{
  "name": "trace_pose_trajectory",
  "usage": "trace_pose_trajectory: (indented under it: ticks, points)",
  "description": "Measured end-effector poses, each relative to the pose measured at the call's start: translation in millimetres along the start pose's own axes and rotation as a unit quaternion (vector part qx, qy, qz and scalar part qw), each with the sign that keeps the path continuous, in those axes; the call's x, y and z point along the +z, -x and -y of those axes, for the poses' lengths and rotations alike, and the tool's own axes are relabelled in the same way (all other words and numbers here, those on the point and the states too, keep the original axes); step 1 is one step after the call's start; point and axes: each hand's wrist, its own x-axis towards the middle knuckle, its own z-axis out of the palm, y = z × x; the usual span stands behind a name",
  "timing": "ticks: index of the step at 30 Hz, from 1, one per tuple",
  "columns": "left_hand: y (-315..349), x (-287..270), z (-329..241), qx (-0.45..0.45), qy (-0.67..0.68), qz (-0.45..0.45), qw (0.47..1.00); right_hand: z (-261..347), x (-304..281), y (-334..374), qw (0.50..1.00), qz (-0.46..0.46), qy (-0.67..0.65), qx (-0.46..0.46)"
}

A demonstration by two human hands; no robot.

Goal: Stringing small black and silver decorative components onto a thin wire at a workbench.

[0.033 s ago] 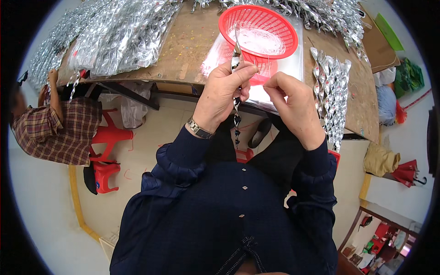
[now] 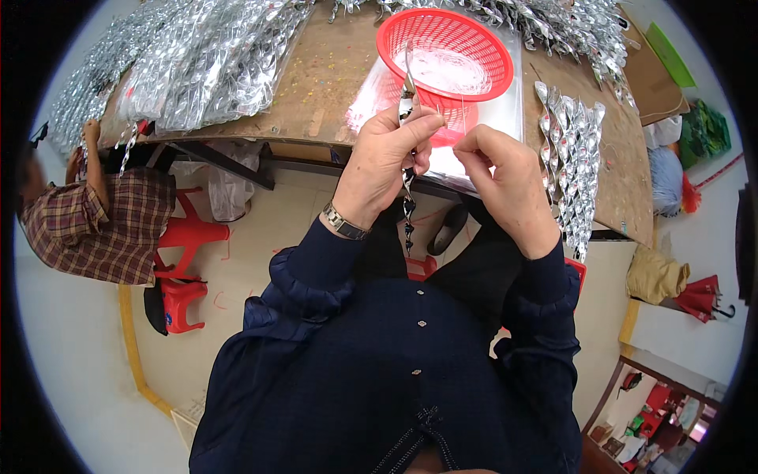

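Note:
My left hand (image 2: 385, 156) is closed around a shiny silver twisted strip (image 2: 407, 207), which stands upright between thumb and fingers. One end of the strip points up toward the red basket, and the other hangs below the hand. Just to the right, my right hand (image 2: 509, 180) has thumb and forefinger pinched together; anything between them is too fine to make out. Beyond both hands, a red plastic basket (image 2: 444, 28) holds white thread-like strands (image 2: 450, 73). Several more silver twisted strips (image 2: 570, 158) lie side by side at the table's right front edge.
Clear plastic-wrapped bundles of silver strips (image 2: 213, 63) cover the wooden table (image 2: 316, 103) at left. Another silver heap (image 2: 553, 31) lies at the back right. A person in a checked shirt (image 2: 103, 221) works at far left, near red stools (image 2: 193, 233). A cardboard box (image 2: 655, 83) stands right.

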Motion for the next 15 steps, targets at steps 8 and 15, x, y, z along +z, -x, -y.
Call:
trace_pose_trajectory:
  ticks: [8,15]
  points:
    - [4,1,5,0.020,-0.015,-0.018,1.000,1,5,5,0.985,0.045,-0.132,0.105]
    - [8,1,8,0.024,-0.013,-0.005,1.000,2,25,8,0.913,0.006,-0.375,0.162]
